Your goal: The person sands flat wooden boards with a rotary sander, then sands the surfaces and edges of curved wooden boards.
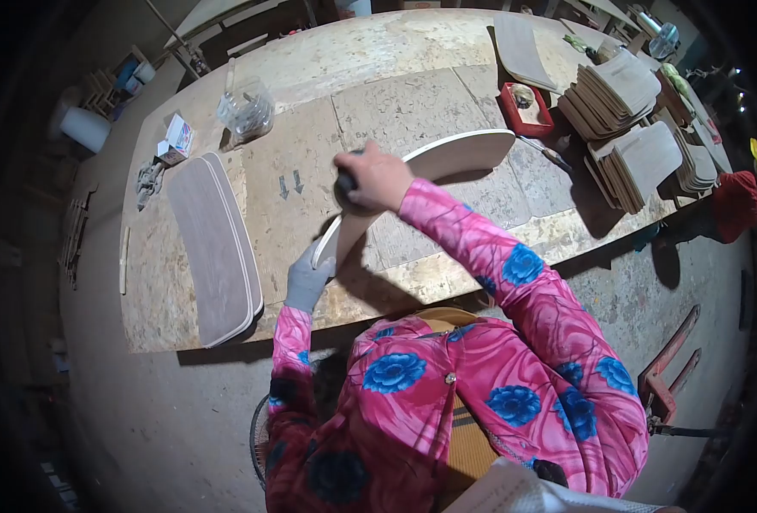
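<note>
On the table, a board runs from the left hand past the right hand, which holds a tool. Left of the left hand lie stacked panels, with a rag and box beyond. Right of the right hand stand a tray, then piles; a loose panel lies behind the tray.

- The surface is brightly lit, apparently from above, while the surrounding floor is left dim.
- Dark shadows are cast beneath the curved board and beside the stacked boards.
- Small glints are seen on the clear plastic tub.
- The view is bent by wide-angle distortion, and its corners are sunk in black.
- Background details are softened and partly lost in the gloom.
</note>
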Tool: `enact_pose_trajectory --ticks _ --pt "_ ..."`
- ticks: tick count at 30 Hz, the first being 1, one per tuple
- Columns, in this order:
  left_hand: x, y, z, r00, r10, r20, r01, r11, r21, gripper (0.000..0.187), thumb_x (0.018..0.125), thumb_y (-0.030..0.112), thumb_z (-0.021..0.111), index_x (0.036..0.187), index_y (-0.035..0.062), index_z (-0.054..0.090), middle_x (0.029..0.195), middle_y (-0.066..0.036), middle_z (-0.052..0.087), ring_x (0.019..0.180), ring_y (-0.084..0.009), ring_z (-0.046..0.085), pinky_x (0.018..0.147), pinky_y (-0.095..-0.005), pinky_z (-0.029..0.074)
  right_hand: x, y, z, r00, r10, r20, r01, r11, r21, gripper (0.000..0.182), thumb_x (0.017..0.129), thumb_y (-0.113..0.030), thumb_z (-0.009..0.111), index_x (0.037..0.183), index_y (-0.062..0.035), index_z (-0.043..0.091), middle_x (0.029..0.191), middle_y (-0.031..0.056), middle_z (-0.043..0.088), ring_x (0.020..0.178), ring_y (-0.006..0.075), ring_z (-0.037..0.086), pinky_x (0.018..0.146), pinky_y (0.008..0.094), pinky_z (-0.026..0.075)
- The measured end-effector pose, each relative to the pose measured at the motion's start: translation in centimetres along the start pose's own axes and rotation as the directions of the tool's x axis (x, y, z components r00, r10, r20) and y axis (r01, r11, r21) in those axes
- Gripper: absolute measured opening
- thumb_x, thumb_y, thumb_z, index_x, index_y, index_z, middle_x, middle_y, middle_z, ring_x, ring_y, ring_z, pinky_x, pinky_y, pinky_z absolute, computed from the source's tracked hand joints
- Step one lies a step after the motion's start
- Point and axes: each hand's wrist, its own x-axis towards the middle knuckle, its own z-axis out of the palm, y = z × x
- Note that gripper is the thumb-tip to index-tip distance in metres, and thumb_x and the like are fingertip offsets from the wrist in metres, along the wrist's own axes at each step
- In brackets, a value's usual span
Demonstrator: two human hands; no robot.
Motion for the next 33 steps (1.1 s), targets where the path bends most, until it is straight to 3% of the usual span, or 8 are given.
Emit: enact_pose_trajectory --ticks 6,9,15,18,22,25,31,33 --pt "2.3 3.0 1.9 0.996 0.042 -0.074 -0.028 0.983 0.179 0.042 0.079 0.028 0.067 0.116 0.0091 0.060 0.097 -0.019 0.067 0.090 -0.0313 0.066 0.078 -0.0375 0.051 0.3 13.1 -6.1 0.898 0.408 -0.165 -0.427 0.898 -0.104 0.048 0.070 -0.027 0.063 0.117 -0.0211 0.055 0.106 0.0274 0.055 0.094 0.0433 0.060 0.084 0.0469 0.050" --pt "2.1 2.8 2.5 0.988 0.061 -0.140 -0.025 0.968 0.248 0.037 0.080 0.024 0.066 0.114 0.0102 0.061 0.094 -0.018 0.067 0.086 -0.0301 0.067 0.075 -0.0368 0.051 -1.1 19.4 -9.6 0.723 0.651 -0.233 -0.680 0.729 -0.075 0.051 0.071 -0.028 0.062 0.121 -0.0221 0.054 0.112 0.0267 0.056 0.104 0.0376 0.059 0.088 0.0413 0.049" --pt "0.1 3.9 3.1 0.980 0.092 -0.178 -0.046 0.968 0.246 0.034 0.081 0.022 0.066 0.112 0.0098 0.062 0.093 -0.018 0.067 0.083 -0.0296 0.067 0.073 -0.0366 0.052 -2.5 19.3 -9.5 0.787 0.590 -0.181 -0.610 0.787 -0.087 0.053 0.068 -0.030 0.065 0.119 -0.0190 0.055 0.108 0.0246 0.058 0.098 0.0391 0.061 0.086 0.0424 0.050" --pt "-0.8 3.6 3.8 0.977 0.102 -0.186 -0.052 0.965 0.255 0.033 0.082 0.022 0.065 0.112 0.0095 0.062 0.095 -0.017 0.067 0.085 -0.0300 0.067 0.074 -0.0369 0.051 -3.7 10.7 -7.1 0.937 0.333 -0.106 -0.339 0.940 -0.034 0.047 0.068 -0.025 0.065 0.115 -0.0196 0.056 0.104 0.0255 0.057 0.093 0.0413 0.060 0.081 0.0458 0.051" --pt "-2.2 3.2 4.7 0.981 0.085 -0.174 -0.028 0.951 0.307 0.035 0.083 0.024 0.066 0.114 0.0094 0.062 0.099 -0.016 0.067 0.089 -0.0304 0.066 0.076 -0.0371 0.051 -6.1 2.7 -2.2 0.993 -0.067 -0.097 0.071 0.997 0.039 0.047 0.069 -0.023 0.070 0.113 -0.0214 0.056 0.100 0.0243 0.050 0.078 0.0386 0.064 0.068 0.0437 0.055" --pt "-3.8 3.3 5.5 0.977 0.109 -0.182 -0.040 0.938 0.344 0.037 0.082 0.025 0.068 0.115 0.0100 0.062 0.101 -0.015 0.067 0.089 -0.0304 0.066 0.076 -0.0375 0.051 -7.3 1.1 -1.9 0.992 -0.097 -0.081 0.097 0.995 -0.004 0.057 0.067 -0.023 0.074 0.120 -0.0230 0.053 0.101 0.0216 0.050 0.076 0.0378 0.064 0.066 0.0418 0.055" --pt "-4.7 2.4 6.5 0.962 0.148 -0.230 -0.059 0.933 0.354 0.039 0.079 0.021 0.071 0.116 0.0122 0.062 0.097 -0.014 0.068 0.083 -0.0304 0.067 0.068 -0.0365 0.052 -9.1 13.5 -6.4 0.905 0.340 -0.254 -0.346 0.938 0.022 0.051 0.069 -0.028 0.065 0.119 -0.0228 0.054 0.103 0.0250 0.052 0.090 0.0425 0.061 0.080 0.0466 0.051" --pt "-5.2 0.8 7.4 0.899 0.338 -0.277 -0.205 0.886 0.416 0.046 0.078 0.021 0.073 0.121 0.0181 0.057 0.084 -0.016 0.067 0.072 -0.0349 0.065 0.060 -0.0417 0.051 -10.4 18.4 -8.9 0.800 0.524 -0.293 -0.544 0.839 0.013 0.059 0.065 -0.033 0.067 0.122 -0.0224 0.054 0.099 0.0262 0.060 0.094 0.0414 0.061 0.083 0.0445 0.050"
